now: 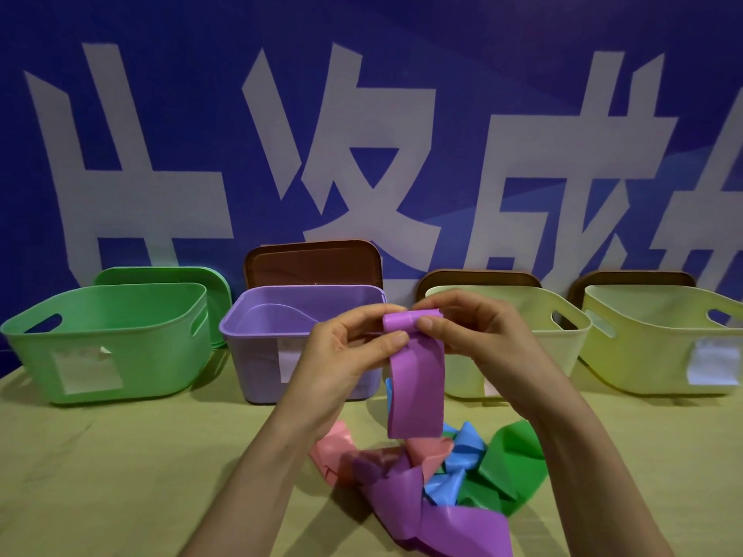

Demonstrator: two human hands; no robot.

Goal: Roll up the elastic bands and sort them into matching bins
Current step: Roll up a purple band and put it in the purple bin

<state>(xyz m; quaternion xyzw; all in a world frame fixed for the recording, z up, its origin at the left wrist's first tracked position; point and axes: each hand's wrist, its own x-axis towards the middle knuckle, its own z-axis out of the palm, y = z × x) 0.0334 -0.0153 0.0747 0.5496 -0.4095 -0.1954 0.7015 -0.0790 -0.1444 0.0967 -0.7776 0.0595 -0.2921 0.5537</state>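
- Your left hand [345,347] and right hand [482,335] both pinch the top end of the purple band [418,379], thumbs on your side, where it curls into a small roll.
- You hold that roll up in front of the purple bin [253,367].
- The rest of the band hangs down to the counter [120,476] and trails toward you.
- A pink band [335,448], a blue band [462,448] and a green band [506,464] lie tangled below your hands.
- 4 bins stand in a row: green bin [161,355], purple bin, inner yellow bin [563,355], outer yellow bin [643,355].
- A brown lid [313,263] stands upright behind the purple bin.
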